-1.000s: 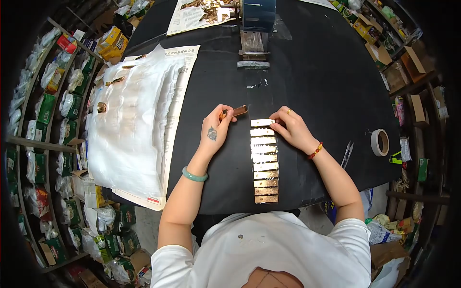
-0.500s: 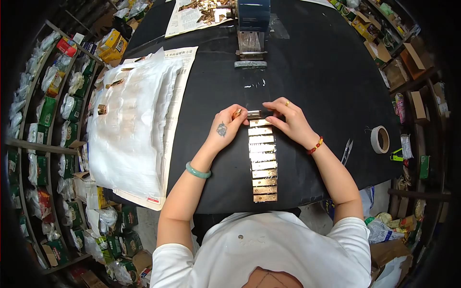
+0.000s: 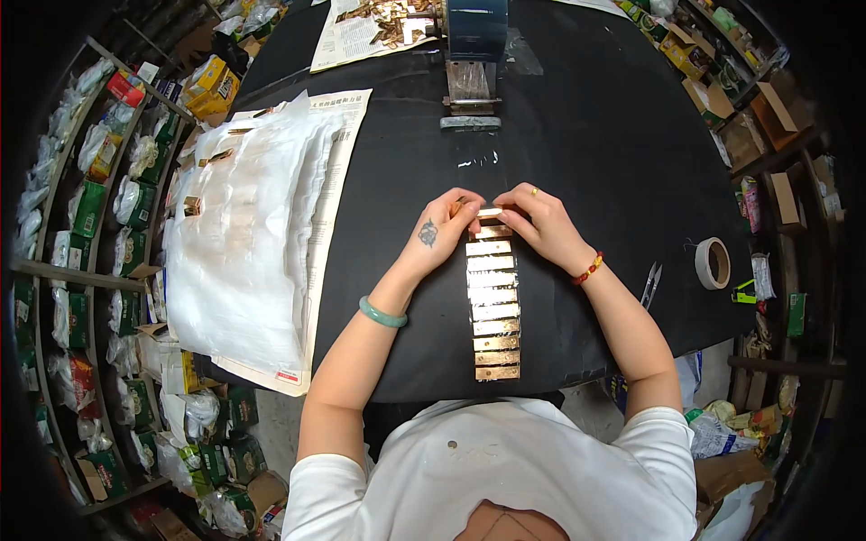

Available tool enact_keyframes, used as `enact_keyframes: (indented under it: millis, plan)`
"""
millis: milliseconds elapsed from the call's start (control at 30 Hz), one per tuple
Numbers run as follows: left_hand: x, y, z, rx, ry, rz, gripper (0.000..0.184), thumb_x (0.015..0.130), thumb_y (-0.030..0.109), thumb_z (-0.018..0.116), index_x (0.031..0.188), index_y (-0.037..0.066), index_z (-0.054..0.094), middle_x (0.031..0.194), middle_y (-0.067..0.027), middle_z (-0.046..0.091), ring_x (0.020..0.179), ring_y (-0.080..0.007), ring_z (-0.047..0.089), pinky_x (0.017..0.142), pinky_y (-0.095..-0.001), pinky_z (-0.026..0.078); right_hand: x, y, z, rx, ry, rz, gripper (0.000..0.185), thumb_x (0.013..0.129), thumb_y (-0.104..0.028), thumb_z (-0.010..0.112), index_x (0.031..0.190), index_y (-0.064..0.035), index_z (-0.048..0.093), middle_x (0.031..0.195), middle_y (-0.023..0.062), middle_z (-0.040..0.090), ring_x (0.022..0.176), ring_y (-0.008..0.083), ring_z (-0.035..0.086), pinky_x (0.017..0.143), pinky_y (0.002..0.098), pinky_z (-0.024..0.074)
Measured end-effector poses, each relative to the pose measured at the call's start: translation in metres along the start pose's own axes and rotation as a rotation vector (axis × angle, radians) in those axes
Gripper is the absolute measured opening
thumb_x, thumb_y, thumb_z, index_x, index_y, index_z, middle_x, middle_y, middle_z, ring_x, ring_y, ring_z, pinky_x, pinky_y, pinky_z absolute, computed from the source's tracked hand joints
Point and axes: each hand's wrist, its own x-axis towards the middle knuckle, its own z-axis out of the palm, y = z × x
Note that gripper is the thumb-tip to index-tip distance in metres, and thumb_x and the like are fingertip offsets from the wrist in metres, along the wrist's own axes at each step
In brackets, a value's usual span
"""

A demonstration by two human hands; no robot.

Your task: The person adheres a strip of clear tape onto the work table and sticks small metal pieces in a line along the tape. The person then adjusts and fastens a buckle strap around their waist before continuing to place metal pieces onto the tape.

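Observation:
My left hand (image 3: 444, 225) and my right hand (image 3: 541, 224) are closed on opposite ends of a short, shiny copper-coloured metal piece (image 3: 490, 213), thumbs and fingers pinching it. Part of it hides behind my fingertips. Directly below, a column of flat copper-coloured metal pieces (image 3: 496, 311) lies side by side on what looks like clear tape, running toward my body. A glimpse of copper colour also shows among my left fingers, too small to make out.
Ahead stands a blue dispenser-like device (image 3: 476, 36). Stacked white sheets (image 3: 239, 252) lie on newspaper at left. Loose copper-coloured pieces (image 3: 388, 25) lie on paper at the back. Snips (image 3: 650, 285) and a tape roll (image 3: 713, 262) rest at right on the black table (image 3: 604, 162).
My left hand has shifted slightly right, and my right fingers have closed in on the metal piece. The piece now lies between both hands at the column's top.

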Motion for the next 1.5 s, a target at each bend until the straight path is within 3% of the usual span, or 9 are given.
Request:
enact_keyframes:
  millis: [133, 300, 500, 667, 833, 1133, 1300, 1500]
  plan:
    - [-0.002, 0.017, 0.003, 0.245, 0.076, 0.038, 0.033, 0.094, 0.027, 0.051, 0.082, -0.002, 0.062, 0.066, -0.0040, 0.062, 0.056, -0.0094, 0.049, 0.054, -0.0210, 0.039, 0.000, 0.001, 0.000, 0.087, -0.072, 0.233, 0.014, 0.087, -0.007, 0.061, 0.099, -0.0004, 0.064, 0.089, 0.0059, 0.060, 0.065, 0.0144, 0.054, 0.059, 0.0251, 0.0439]
    - [0.001, 0.007, -0.001, 0.185, 0.075, -0.106, 0.034, 0.094, 0.029, 0.052, 0.081, -0.001, 0.061, 0.064, -0.0035, 0.062, 0.054, -0.0092, 0.048, 0.054, -0.0212, 0.039, -0.003, -0.002, 0.002, -0.033, 0.003, -0.017, 0.014, 0.087, -0.008, 0.061, 0.098, -0.0004, 0.064, 0.089, 0.0054, 0.060, 0.063, 0.0150, 0.054, 0.058, 0.0244, 0.0433]
    - [0.004, 0.000, 0.000, 0.103, 0.042, -0.171, 0.036, 0.096, 0.031, 0.048, 0.085, -0.001, 0.061, 0.064, -0.0028, 0.058, 0.056, -0.0089, 0.047, 0.053, -0.0213, 0.038, -0.006, 0.003, 0.005, -0.150, 0.011, -0.040, 0.013, 0.086, -0.012, 0.062, 0.095, -0.0035, 0.065, 0.088, 0.0048, 0.061, 0.061, 0.0190, 0.056, 0.059, 0.0289, 0.0465]
    - [0.002, 0.003, -0.010, 0.027, 0.259, -0.148, 0.033, 0.097, 0.032, 0.043, 0.091, 0.005, 0.061, 0.070, 0.0011, 0.052, 0.055, -0.0046, 0.038, 0.052, -0.0171, 0.030, -0.007, 0.013, 0.001, -0.139, -0.069, 0.081, 0.012, 0.086, -0.014, 0.063, 0.093, -0.0051, 0.065, 0.086, 0.0035, 0.060, 0.062, 0.0186, 0.056, 0.060, 0.0291, 0.0468]
    - [-0.003, 0.007, -0.014, -0.100, 0.219, -0.180, 0.034, 0.097, 0.031, 0.040, 0.103, 0.006, 0.063, 0.080, 0.0019, 0.049, 0.060, -0.0048, 0.036, 0.053, -0.0168, 0.028, -0.007, 0.018, 0.005, -0.117, -0.095, 0.087, 0.012, 0.086, -0.010, 0.063, 0.097, -0.0044, 0.066, 0.083, 0.0026, 0.056, 0.062, 0.0140, 0.051, 0.058, 0.0261, 0.0415]
    - [-0.002, -0.002, -0.013, 0.208, 0.105, 0.046, 0.038, 0.095, 0.026, 0.041, 0.118, 0.002, 0.059, 0.091, -0.0028, 0.053, 0.068, -0.0102, 0.045, 0.059, -0.0198, 0.036, -0.006, 0.020, 0.007, -0.122, -0.080, 0.090, 0.015, 0.084, -0.013, 0.064, 0.096, -0.0041, 0.067, 0.084, 0.0028, 0.059, 0.062, 0.0171, 0.055, 0.060, 0.0277, 0.0456]
    - [0.011, -0.004, -0.007, 0.413, -0.047, 0.208, 0.035, 0.093, 0.021, 0.042, 0.115, -0.001, 0.058, 0.095, -0.0071, 0.055, 0.076, -0.0158, 0.052, 0.067, -0.0244, 0.042, 0.013, 0.006, -0.002, -0.024, -0.038, 0.101, 0.017, 0.084, -0.012, 0.064, 0.098, -0.0027, 0.067, 0.083, 0.0036, 0.059, 0.063, 0.0167, 0.055, 0.060, 0.0273, 0.0453]
    - [0.015, 0.004, 0.000, 0.493, 0.002, 0.130, 0.030, 0.092, 0.016, 0.043, 0.110, -0.002, 0.059, 0.098, -0.0096, 0.057, 0.082, -0.0194, 0.056, 0.072, -0.0274, 0.046, 0.019, 0.010, 0.000, -0.043, -0.109, 0.099, 0.015, 0.085, -0.012, 0.064, 0.096, -0.0019, 0.067, 0.082, 0.0048, 0.059, 0.063, 0.0163, 0.054, 0.060, 0.0271, 0.0447]
